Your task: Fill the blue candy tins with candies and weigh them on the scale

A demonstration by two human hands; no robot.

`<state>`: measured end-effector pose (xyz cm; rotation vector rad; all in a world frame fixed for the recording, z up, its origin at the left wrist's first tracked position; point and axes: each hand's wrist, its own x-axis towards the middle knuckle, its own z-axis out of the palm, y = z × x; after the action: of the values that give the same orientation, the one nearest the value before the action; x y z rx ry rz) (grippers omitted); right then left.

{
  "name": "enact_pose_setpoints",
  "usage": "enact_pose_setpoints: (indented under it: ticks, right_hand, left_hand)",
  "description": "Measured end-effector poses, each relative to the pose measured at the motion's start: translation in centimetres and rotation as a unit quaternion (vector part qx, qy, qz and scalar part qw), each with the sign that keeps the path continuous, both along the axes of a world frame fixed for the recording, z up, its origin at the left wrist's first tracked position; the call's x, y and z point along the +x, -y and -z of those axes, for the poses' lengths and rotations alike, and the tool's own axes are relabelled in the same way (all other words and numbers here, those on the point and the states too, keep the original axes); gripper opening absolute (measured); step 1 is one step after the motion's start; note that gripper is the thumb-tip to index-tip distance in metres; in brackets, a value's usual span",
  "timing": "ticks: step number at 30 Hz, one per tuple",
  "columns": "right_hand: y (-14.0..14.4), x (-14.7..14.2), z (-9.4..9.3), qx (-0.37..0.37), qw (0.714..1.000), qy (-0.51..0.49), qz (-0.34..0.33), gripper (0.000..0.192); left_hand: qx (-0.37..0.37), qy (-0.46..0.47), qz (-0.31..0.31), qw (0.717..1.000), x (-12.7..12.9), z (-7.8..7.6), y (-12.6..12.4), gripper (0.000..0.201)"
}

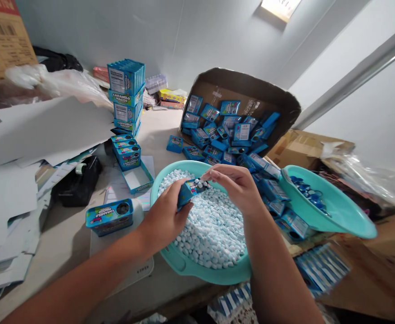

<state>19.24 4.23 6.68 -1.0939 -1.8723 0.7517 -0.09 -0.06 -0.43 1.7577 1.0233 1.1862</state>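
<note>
I have the left hand [168, 207] clamped around a small blue box [186, 192], holding it tilted over the near-left part of a turquoise bowl [179, 266]. The box is printed with a bright label, and a few white candies [201, 183] show at its far right end. The right hand [236, 182] is bent, its fingertips right by those candies; I cannot tell whether it pinches any.

The bowl holds a wide heap of pale, rounded sweets [211, 234]. To its right, a second turquoise bowl [347, 218] holds shiny dark-blue discs [314, 195]. Behind the first bowl, a brown carton [261, 96] lies open towards me, loaded with blue packs [241, 132] that spill out onto the tabletop [163, 123].

Left of the bowl, a shallow blue tray [136, 177] carries a row of upright packs [129, 155] at its far end, its near end bare. Closer to me, another labelled box [109, 217] with a dark round spot on top sits on a pale scale [143, 267]. Behind the tray stands a tall stack of filled trays [126, 96] reading "Caramelo Macizo".
</note>
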Motion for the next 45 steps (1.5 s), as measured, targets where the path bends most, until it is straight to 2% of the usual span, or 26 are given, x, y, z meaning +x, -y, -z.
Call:
enact_pose_setpoints:
  ticks: [3,7,12,19,25,31,36,39,41,45]
  right_hand:
    - [0.0,0.0,0.0,-0.005,1.0,0.018,-0.009,0.05]
    - [-0.1,-0.5,0.1,0.042,0.995,0.082,-0.023,0.052]
    - [-0.4,-0.5,0.4,0.097,0.994,0.055,-0.008,0.049]
    - [-0.2,-0.4,-0.1,0.107,0.989,0.09,-0.041,0.049]
    - [-0.3,-0.2,1.0,0.04,0.999,-0.011,0.0,0.047]
    - [-0.7,-0.1,1.4,0.009,1.0,-0.02,0.013,0.032]
    - [-1.0,-0.2,1.6,-0.041,0.999,-0.003,0.032,0.044]
    - [-0.9,-0.2,1.3,-0.042,0.998,0.002,0.04,0.047]
    - [-0.6,-0.4,1.0,-0.013,1.0,0.007,0.02,0.047]
    - [-0.1,-1.0,0.5,0.062,0.995,0.055,-0.062,0.039]
  left_hand:
    - [-0.008,-0.002,0.0,1.0,0.0,0.0,0.0,0.045]
    - [-0.021,-0.002,-0.005,1.0,0.0,-0.2,0.0,0.045]
    - [-0.021,0.011,-0.019,1.0,0.2,-0.2,0.0,0.043]
    - [-0.026,0.008,-0.016,1.0,0.1,-0.1,-0.1,0.044]
    - [-0.026,0.013,-0.023,0.999,0.2,0.0,0.0,0.045]
    - [-0.028,0.016,-0.026,0.999,0.1,-0.1,0.0,0.045]
    - [-0.025,0.01,-0.011,1.0,0.0,-0.4,0.1,0.042]
    - [-0.021,0.01,-0.015,1.0,0.0,-0.4,0.1,0.043]
    - [-0.02,0.005,-0.012,1.0,0.0,-0.4,0.1,0.043]
    - [-0.014,0.011,-0.008,1.0,0.0,-0.5,0.0,0.042]
